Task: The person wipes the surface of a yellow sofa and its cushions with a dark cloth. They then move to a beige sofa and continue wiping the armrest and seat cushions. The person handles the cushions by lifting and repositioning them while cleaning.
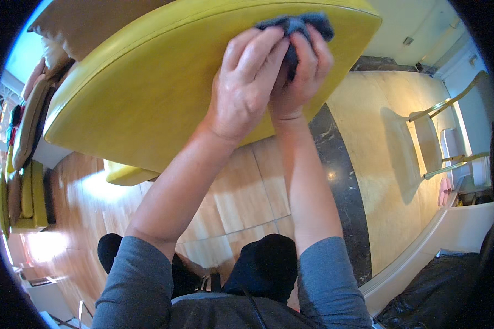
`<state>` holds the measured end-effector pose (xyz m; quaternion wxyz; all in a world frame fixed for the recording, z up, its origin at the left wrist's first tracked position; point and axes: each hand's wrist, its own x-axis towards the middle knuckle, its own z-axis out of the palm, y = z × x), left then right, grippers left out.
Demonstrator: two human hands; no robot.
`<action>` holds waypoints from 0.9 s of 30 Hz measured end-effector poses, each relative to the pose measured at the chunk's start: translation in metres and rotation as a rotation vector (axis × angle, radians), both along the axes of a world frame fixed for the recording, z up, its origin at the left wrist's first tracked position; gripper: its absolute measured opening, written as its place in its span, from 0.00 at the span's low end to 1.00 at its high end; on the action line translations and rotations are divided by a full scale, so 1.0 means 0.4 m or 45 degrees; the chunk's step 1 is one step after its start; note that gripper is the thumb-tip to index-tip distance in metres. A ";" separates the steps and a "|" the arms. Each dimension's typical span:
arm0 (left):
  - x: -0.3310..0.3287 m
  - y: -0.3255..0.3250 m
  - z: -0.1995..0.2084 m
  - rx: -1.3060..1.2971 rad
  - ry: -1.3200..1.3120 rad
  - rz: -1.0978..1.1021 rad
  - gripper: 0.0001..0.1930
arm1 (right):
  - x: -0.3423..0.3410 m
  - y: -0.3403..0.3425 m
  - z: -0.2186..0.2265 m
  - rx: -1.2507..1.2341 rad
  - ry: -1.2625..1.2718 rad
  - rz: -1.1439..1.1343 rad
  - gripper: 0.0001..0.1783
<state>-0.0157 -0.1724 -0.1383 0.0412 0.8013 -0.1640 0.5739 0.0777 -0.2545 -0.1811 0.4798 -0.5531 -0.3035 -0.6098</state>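
Both my hands are raised at the far side, close together in front of the yellow leather-like panel of a sofa (142, 104). Bunched between them is a dark grey cloth (319, 23), part of it sticking out above the fingers. My left hand (246, 82) has its fingers bent over the cloth's left part. On the other side, my right hand (304, 71) curls its fingers round the cloth. The cloth lies over the panel's upper right area. The palms and the cloth's underside are hidden.
A brown cushion (93, 24) rests above the panel at the upper left. Wood-look floor (230, 186) meets a dark stone strip (340, 175). To the right a chair (427, 140) stands on pale flooring near pink slippers (443, 192). A black item (431, 290) lies lower right.
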 end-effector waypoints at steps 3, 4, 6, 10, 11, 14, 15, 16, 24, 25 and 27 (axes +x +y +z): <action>0.009 -0.004 -0.084 0.048 0.137 0.014 0.22 | 0.009 0.004 -0.096 0.017 0.048 -0.011 0.15; 0.014 -0.007 -0.098 -0.012 0.146 -0.005 0.21 | 0.004 -0.009 -0.110 -0.030 0.080 0.002 0.15; 0.020 -0.018 -0.115 -0.132 0.169 -0.043 0.19 | -0.006 -0.040 -0.129 -0.124 0.150 0.029 0.14; 0.044 -0.053 -0.019 -0.072 0.037 -0.141 0.21 | 0.031 -0.129 0.000 -0.214 -0.030 -0.040 0.17; 0.063 -0.066 0.008 -0.065 0.000 -0.129 0.22 | 0.045 -0.124 0.021 -0.186 -0.022 -0.052 0.18; 0.093 -0.081 0.026 -0.064 0.043 -0.132 0.22 | 0.085 -0.101 0.041 -0.092 -0.003 -0.097 0.19; 0.095 -0.084 0.012 -0.044 0.076 -0.154 0.22 | 0.096 -0.091 0.001 -0.060 -0.004 -0.119 0.19; 0.098 -0.084 -0.003 -0.020 0.108 -0.177 0.22 | 0.107 -0.088 -0.034 -0.026 -0.005 -0.141 0.19; 0.133 -0.116 -0.035 0.013 0.148 -0.306 0.20 | 0.095 -0.227 -0.027 -0.244 0.048 -0.136 0.17; 0.143 -0.127 -0.006 0.032 0.130 -0.276 0.22 | 0.103 -0.227 0.016 -0.223 0.038 -0.200 0.17; 0.191 -0.146 0.016 0.051 0.123 -0.225 0.23 | 0.142 -0.228 0.053 -0.235 0.033 -0.274 0.18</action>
